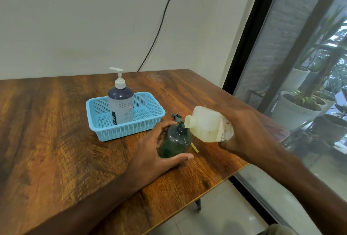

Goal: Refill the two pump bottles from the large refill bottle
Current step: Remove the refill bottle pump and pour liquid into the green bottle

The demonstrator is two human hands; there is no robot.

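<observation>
Our right hand (242, 131) reaches in from the right, wrapped around the tilted refill bottle (208, 125), its mouth at the neck of the green pump bottle (174, 141). Our left hand (157, 152) cups that bottle, fingers curled around it, upright on the surface (56, 131). The second pump bottle (120, 101) stands in the blue basket (120, 131).

Wooden table (56, 122) with blue basket (120, 135), open dark-green bottle (174, 140) and loose pump (176, 116) beside it.
</observation>
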